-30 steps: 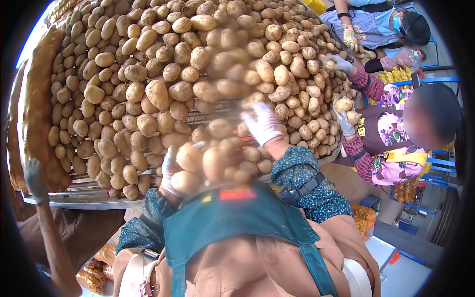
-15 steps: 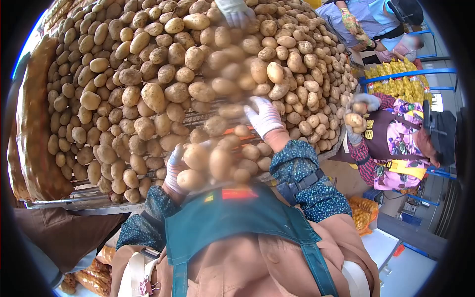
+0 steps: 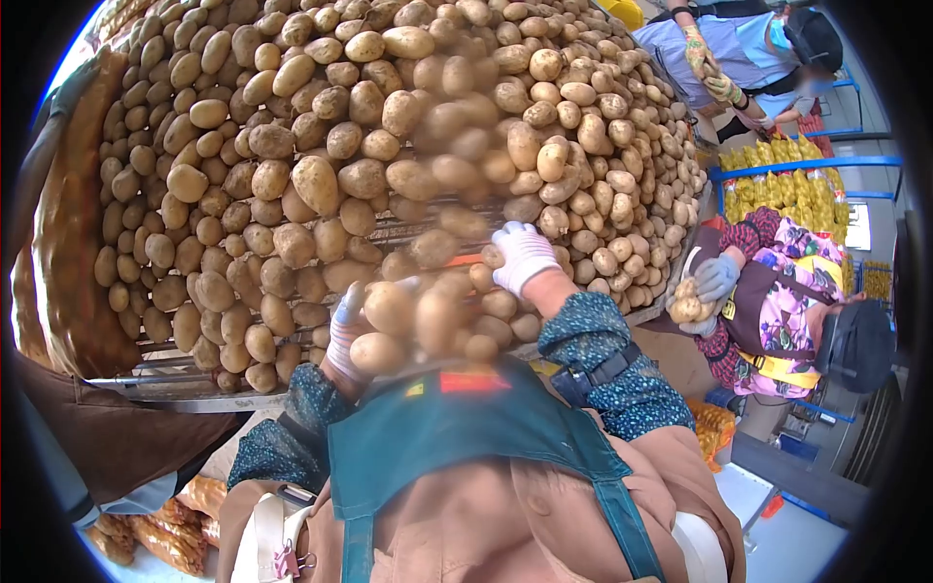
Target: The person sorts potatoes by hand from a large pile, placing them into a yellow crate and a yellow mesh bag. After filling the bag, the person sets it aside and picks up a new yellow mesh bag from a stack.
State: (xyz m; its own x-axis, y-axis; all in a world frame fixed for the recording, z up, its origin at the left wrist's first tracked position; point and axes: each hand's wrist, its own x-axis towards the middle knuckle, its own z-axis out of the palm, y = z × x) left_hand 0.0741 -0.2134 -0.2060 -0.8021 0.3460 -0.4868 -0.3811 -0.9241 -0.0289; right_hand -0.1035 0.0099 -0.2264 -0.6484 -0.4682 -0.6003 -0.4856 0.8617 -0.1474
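My left hand, in a striped white glove, is curled around potatoes close to my apron. Its thumb points up beside them, and most fingers are hidden behind the potatoes. Further up and to the right, my right hand, gloved alike, has thumb and fingers closed around a small potato. More potatoes lie between my hands. Beneath both hands is a slatted metal surface covered with potatoes. A blurred band runs down the middle of the view.
A metal edge runs along the near side. Tall filled sacks stand at the left. On the right, a co-worker's gloved hand is by potatoes; another person's gloved hands are behind. Yellow net bags are stacked beyond.
My right hand has gone from spread fingers to closing around a small potato. The gloved hand at the top has left the view. The co-worker at the right has brought both hands together lower down.
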